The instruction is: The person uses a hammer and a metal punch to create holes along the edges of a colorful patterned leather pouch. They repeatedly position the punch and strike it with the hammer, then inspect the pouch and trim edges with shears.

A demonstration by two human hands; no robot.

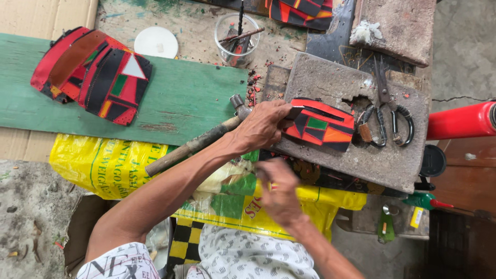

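Centre frame: patchwork leather piece [321, 125] is pressed onto stone slab [361, 155] by left hand [263, 125]; right hand [279, 188] blurred, grip indeterminable.

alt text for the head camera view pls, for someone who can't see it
The left hand presses a red, orange, green and black patchwork leather piece onto a grey stone slab. The right hand, blurred, is below it; a hammer and scissors lie nearby.

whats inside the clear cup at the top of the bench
The clear cup holds a dark twisted rod standing upright and a thin brownish stick lying across its rim. Dark bits sit at the bottom, but the glare and clutter hide what they are.
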